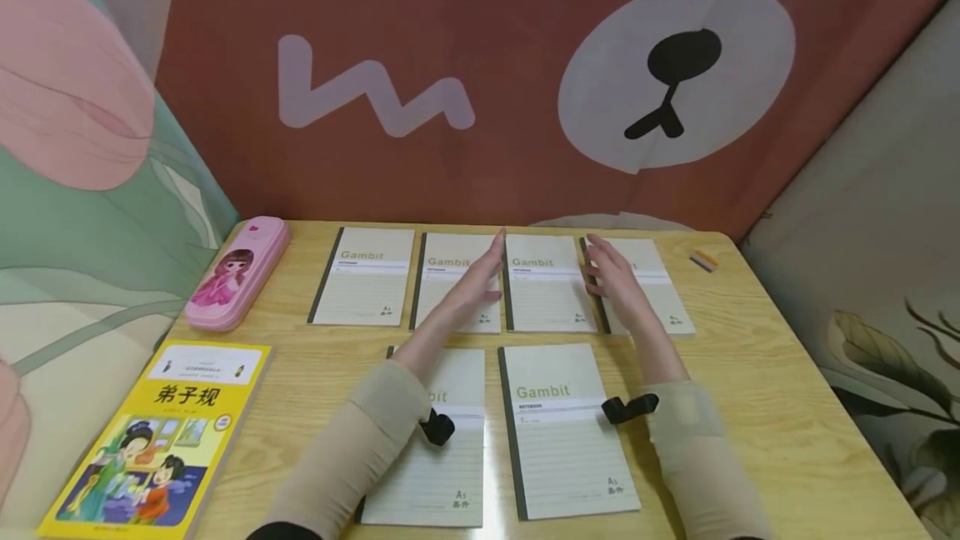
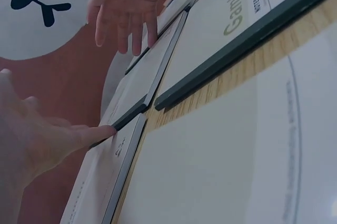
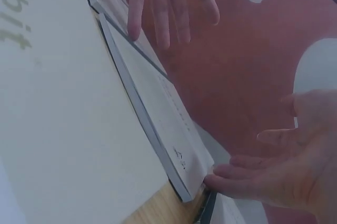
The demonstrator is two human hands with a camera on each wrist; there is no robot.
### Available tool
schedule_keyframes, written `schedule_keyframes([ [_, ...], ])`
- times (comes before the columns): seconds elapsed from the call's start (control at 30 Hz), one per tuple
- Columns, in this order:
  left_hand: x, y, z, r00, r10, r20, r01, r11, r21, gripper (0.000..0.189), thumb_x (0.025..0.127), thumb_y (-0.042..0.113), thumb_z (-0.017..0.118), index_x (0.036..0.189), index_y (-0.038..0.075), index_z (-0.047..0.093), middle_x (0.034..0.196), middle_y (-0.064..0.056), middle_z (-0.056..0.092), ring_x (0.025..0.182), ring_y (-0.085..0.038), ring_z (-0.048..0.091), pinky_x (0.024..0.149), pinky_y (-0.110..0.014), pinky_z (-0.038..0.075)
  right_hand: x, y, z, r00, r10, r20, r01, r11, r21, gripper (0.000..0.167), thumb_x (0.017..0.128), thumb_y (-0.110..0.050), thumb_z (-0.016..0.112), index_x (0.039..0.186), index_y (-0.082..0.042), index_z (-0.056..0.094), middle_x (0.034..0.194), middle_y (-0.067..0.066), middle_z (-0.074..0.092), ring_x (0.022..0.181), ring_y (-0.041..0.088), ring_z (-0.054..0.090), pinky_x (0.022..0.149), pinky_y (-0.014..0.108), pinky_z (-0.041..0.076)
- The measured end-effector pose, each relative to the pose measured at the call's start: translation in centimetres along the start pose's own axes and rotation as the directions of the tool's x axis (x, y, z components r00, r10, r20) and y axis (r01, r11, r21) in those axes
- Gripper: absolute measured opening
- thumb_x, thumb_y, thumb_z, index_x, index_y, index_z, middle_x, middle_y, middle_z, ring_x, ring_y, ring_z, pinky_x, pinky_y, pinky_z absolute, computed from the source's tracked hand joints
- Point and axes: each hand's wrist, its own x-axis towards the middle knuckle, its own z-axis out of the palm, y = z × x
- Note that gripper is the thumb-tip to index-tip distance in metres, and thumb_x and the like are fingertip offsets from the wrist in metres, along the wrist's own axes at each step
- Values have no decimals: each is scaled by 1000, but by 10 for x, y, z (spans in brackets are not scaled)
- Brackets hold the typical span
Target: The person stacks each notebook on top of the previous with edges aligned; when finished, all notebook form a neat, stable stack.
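Observation:
My left hand (image 1: 474, 286) is held edge-on with extended fingers between the second notebook (image 1: 438, 294) and third notebook (image 1: 546, 300) of the back row. Facing it, my right hand (image 1: 621, 283) stands with spread fingers between that third notebook and the fourth notebook (image 1: 660, 300). Neither hand holds anything. In the left wrist view, the lowest finger (image 2: 95, 136) of the left hand appears to touch a dark spine. In the right wrist view, the lowest finger (image 3: 231, 186) of the right hand lies at a notebook's corner. All the notebooks are pale "Gambit" ones with dark spines.
Another notebook (image 1: 363, 282) begins the back row at left. Below my forearms lie a front-left notebook (image 1: 453, 473) and a front-right notebook (image 1: 570, 461). A pink pencil case (image 1: 238, 273) and a yellow book (image 1: 157, 440) occupy the left side. Small coloured sticks (image 1: 703, 260) lie back right.

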Motion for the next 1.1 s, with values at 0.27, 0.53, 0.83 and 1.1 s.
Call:
schedule_keyframes([
  [0.27,-2,2,5,995,-70,-76,61,991,-122,84,99,78,25,167,30,12,176,2,5,163,-28,12,122,-60,37,-1,-7,7,994,107,3,-107,994,-3,65,111,-40,34,166,-9,16,168,25,22,154,44,29,125,58,32],
  [0.53,0,-5,2,950,-231,-208,159,936,-313,70,104,41,55,163,14,30,168,-11,32,149,-31,43,116,-42,49,-2,-2,2,971,237,-11,-234,964,126,66,109,-35,44,164,-5,22,161,23,35,139,30,47,107,34,49],
  [0.83,-1,-10,-3,956,-195,-220,145,963,-225,67,99,4,61,160,4,33,162,-16,41,152,-28,41,123,-40,41,-1,3,6,985,163,49,-169,968,184,57,107,-8,51,160,1,31,118,-4,61,93,0,60,82,17,53],
  [1.1,-12,0,-26,957,-123,-262,119,992,-31,58,102,8,56,158,5,39,148,-14,53,124,-21,58,108,-37,53,-1,-15,28,991,120,63,-130,975,183,59,106,-5,50,161,-2,29,164,21,36,129,17,57,104,27,54],
])
